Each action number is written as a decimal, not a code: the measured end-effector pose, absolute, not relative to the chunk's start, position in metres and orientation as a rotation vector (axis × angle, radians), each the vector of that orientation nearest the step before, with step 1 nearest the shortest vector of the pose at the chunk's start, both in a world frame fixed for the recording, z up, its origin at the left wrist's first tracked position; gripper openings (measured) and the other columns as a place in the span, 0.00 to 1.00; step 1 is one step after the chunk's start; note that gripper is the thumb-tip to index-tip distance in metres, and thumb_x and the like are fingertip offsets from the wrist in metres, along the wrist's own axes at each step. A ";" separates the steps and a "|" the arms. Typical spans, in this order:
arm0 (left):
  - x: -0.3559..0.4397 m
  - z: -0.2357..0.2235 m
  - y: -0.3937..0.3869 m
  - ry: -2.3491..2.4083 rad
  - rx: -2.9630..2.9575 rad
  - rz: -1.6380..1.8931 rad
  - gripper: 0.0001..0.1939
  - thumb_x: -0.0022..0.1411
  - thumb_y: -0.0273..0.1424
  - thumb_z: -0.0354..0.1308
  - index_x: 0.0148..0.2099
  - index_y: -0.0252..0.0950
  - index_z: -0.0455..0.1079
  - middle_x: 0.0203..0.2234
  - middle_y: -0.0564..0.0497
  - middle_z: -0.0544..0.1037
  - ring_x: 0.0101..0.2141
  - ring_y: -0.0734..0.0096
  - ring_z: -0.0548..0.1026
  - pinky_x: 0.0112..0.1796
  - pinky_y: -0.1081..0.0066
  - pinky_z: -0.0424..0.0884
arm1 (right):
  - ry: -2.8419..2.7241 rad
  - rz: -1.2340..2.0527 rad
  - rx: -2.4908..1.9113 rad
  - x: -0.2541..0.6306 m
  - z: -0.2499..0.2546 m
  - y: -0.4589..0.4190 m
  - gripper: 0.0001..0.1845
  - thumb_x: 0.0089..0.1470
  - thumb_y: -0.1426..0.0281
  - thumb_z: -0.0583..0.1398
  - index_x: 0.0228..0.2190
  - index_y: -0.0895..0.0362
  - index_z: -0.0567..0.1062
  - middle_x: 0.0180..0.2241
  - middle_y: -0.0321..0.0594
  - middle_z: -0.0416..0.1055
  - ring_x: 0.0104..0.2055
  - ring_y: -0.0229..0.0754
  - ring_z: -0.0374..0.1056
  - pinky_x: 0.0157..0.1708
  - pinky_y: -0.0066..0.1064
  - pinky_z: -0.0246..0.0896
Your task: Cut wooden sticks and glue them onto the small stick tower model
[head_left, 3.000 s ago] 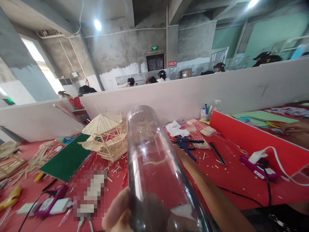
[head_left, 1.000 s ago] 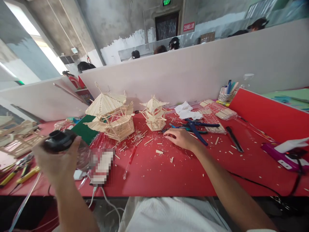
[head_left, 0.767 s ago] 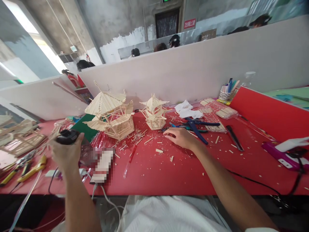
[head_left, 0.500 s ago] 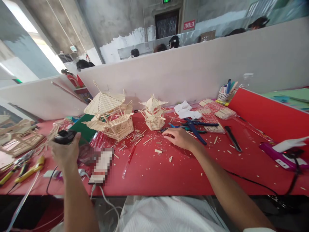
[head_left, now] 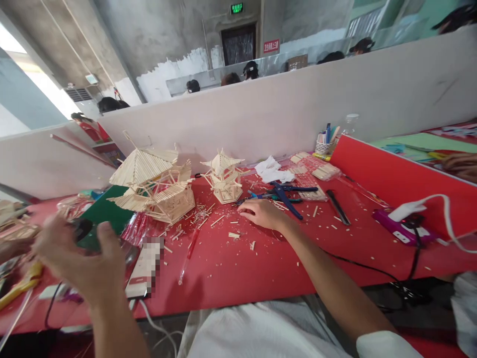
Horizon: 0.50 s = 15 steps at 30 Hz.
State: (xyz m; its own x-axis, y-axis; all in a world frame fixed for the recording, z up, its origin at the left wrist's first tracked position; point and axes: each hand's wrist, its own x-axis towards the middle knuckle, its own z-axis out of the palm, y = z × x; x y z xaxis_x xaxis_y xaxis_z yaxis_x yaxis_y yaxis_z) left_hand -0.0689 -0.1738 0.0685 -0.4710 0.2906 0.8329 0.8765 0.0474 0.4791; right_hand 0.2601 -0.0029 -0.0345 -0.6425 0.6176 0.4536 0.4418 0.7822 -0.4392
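Raised at the left, my left hand [head_left: 80,263] is blurred, its thumb apart from its bent fingers. Between them shows a dark rounded object [head_left: 82,229], with a gap to the thumb; its kind is unclear. My right hand [head_left: 263,214] rests on the red tabletop with fingers loosely bent and nothing visible in them, beside blue-handled pliers [head_left: 285,199]. Just behind it stands a small pavilion model of wooden sticks [head_left: 224,179]. A larger stick pavilion model [head_left: 156,181], its roof tilted, stands to the left.
Stick offcuts [head_left: 234,235] and shavings litter the red table [head_left: 231,273]. A phone [head_left: 145,268] with a cable lies near the front edge. A black utility knife [head_left: 338,207], bundled sticks [head_left: 326,171], a purple power strip [head_left: 398,226] and a red board [head_left: 402,184] are on the right.
The view has swung right, so things appear farther left. My left hand looks nearer and its thumb has spread from the dark object. My right hand stays by the pliers.
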 end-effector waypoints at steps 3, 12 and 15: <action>-0.023 0.072 -0.147 -1.682 -1.930 -1.182 0.13 0.67 0.38 0.53 0.48 0.38 0.72 0.44 0.48 0.79 0.46 0.62 0.78 0.51 0.63 0.73 | -2.410 0.403 -0.816 0.258 -0.033 -0.005 0.11 0.64 0.70 0.58 0.43 0.53 0.80 0.44 0.41 0.80 0.43 0.44 0.75 0.44 0.32 0.64; 0.041 0.007 -0.038 -1.385 -3.018 0.094 0.13 0.66 0.25 0.50 0.46 0.41 0.75 0.43 0.49 0.82 0.41 0.63 0.79 0.38 0.71 0.69 | -2.590 0.427 -0.803 0.252 -0.039 -0.006 0.13 0.61 0.78 0.57 0.39 0.54 0.80 0.40 0.43 0.81 0.43 0.45 0.75 0.41 0.29 0.62; 0.030 -0.005 -0.032 -1.465 -2.912 -0.054 0.13 0.67 0.26 0.49 0.46 0.40 0.74 0.42 0.47 0.82 0.41 0.63 0.79 0.36 0.72 0.67 | -2.581 0.435 -0.805 0.249 -0.039 -0.007 0.11 0.62 0.74 0.59 0.42 0.54 0.80 0.43 0.44 0.80 0.45 0.46 0.75 0.42 0.30 0.62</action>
State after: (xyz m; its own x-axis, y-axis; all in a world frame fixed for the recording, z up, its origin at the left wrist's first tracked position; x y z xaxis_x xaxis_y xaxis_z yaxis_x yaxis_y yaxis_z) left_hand 0.0299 -0.0320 -0.0053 0.5968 0.8020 -0.0239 0.7981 -0.5903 0.1204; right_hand 0.2493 -0.0069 -0.0387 -0.7538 0.5944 0.2801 0.4697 0.7855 -0.4030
